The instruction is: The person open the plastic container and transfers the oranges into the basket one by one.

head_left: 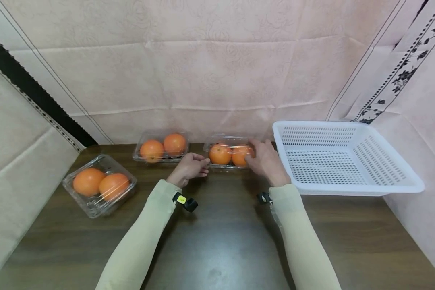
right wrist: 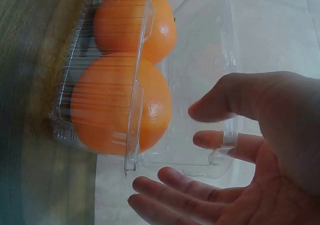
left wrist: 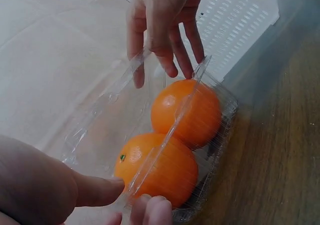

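A clear plastic clamshell box (head_left: 221, 166) holding two oranges (left wrist: 157, 170) sits near the table's back, its lid (right wrist: 200, 155) raised. At its left front corner my left hand (head_left: 191, 168) pinches the rim, thumb on one side and fingertips on the other. My right hand (head_left: 266, 159) is at the box's right end with fingers spread. In the right wrist view its thumb and index finger lie on either side of the lid's edge, while the other fingers extend below it. Whether they press the lid, I cannot tell.
A white perforated plastic basket (head_left: 351, 188) stands to the right. Left of the middle box is another clear box (head_left: 137, 155) with two oranges, and a third box (head_left: 94, 209) with two more sits farther left. Pale patterned cloth (head_left: 210, 76) hangs behind the wooden table (head_left: 217, 241).
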{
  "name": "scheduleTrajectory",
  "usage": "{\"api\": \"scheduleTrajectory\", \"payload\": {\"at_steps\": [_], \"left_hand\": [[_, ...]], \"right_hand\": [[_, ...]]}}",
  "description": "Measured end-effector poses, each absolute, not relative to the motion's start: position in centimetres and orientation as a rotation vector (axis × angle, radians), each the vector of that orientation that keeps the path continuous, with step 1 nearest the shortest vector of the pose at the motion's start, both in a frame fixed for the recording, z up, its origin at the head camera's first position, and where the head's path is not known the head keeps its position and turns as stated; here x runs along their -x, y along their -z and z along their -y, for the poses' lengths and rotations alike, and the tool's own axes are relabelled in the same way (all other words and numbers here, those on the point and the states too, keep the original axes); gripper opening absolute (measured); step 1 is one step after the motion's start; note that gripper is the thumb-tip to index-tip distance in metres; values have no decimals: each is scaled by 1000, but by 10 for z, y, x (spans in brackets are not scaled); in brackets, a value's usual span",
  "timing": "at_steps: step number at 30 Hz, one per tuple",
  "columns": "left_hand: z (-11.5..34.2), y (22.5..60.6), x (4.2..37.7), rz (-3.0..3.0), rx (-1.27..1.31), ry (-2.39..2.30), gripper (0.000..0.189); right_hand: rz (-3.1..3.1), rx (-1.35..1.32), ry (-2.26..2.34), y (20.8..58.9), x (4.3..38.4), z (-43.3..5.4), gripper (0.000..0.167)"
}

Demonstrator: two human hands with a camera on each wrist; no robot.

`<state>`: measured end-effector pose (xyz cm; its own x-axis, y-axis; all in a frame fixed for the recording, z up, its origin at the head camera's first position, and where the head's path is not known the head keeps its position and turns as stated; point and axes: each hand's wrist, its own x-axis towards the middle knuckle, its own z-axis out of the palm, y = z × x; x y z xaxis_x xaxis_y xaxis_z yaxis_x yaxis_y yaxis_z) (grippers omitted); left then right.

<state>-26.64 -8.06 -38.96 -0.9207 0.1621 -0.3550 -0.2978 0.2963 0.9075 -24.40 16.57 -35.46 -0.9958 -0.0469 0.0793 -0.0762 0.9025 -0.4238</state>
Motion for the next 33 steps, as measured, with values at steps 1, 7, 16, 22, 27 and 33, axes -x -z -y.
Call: {"api": "scheduleTrajectory", "payload": {"at_steps": [1, 7, 16, 22, 27, 33], "left_hand": [[80, 390, 266, -2182, 127, -1672, 44], [78, 392, 266, -2095, 118, -1768, 39], [79, 395, 267, -1997, 131, -1838, 37], [78, 394, 267, -1967, 119, -1866, 34], [78, 394, 265, -1970, 101, -1864, 32], [79, 393, 264, -1972, 93, -1861, 32]], "right_hand": [[2992, -90, -674, 355, 244, -166, 57], [2909, -60, -750, 354, 249, -165, 65], [2871, -23, -807, 356, 251, -166, 72], [2834, -28, -835, 355, 256, -166, 81], [2777, -50, -869, 355, 258, -165, 88], [2736, -92, -947, 357, 261, -165, 96]]}}
